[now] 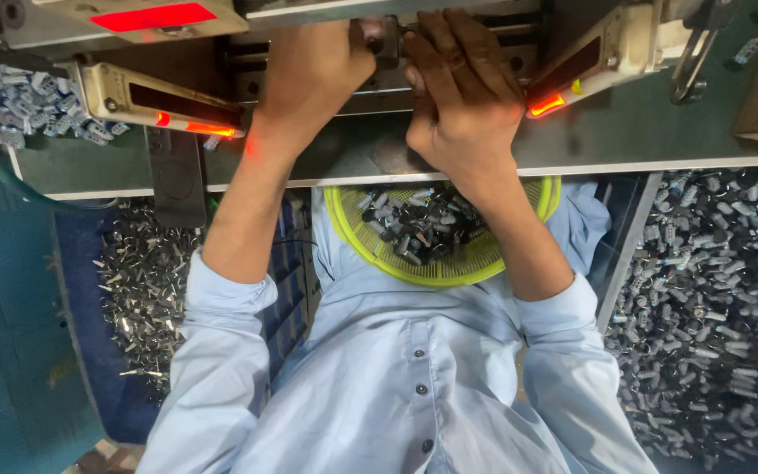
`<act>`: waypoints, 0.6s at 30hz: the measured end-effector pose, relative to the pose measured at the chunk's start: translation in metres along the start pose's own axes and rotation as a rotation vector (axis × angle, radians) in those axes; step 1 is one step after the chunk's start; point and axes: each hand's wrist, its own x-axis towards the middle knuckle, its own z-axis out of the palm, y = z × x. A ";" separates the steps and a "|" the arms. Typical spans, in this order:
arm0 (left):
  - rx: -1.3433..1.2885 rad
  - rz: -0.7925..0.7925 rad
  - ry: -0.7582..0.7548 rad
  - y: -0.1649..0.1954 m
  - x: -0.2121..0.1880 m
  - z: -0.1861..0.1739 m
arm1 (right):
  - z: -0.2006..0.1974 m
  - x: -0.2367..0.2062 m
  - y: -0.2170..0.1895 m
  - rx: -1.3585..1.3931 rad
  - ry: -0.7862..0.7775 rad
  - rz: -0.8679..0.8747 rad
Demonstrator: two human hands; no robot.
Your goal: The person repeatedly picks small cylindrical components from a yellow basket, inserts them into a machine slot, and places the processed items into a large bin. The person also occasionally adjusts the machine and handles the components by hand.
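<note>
At machine front, left hand [313,75] clenched on small part [370,35]; right hand [462,96] flat, ungrasping; seating step, needs steady alignment.

I look straight down over my chest at a machine bench [625,140] ahead of me. My left hand [313,75] and right hand [462,96] rest side by side on the machine's central fixture [388,39], between two angled bars [160,98] to either side. A round basket [436,233] of small parts sits in my lap, under the bench edge. A heap of metal parts [142,290] lies to my left, a larger heap [717,307] to my right.
</note>
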 end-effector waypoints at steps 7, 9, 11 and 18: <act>-0.138 -0.090 -0.015 0.019 0.010 -0.010 | -0.001 0.003 -0.006 0.076 0.021 0.052; 0.003 -0.011 0.090 0.022 0.004 -0.021 | -0.008 0.004 -0.009 0.085 -0.012 0.042; 0.077 -0.019 0.200 0.024 -0.007 -0.033 | -0.015 0.003 -0.014 0.081 -0.044 0.020; -0.071 -0.214 0.239 0.041 -0.037 -0.053 | -0.026 -0.055 -0.074 0.338 0.020 0.150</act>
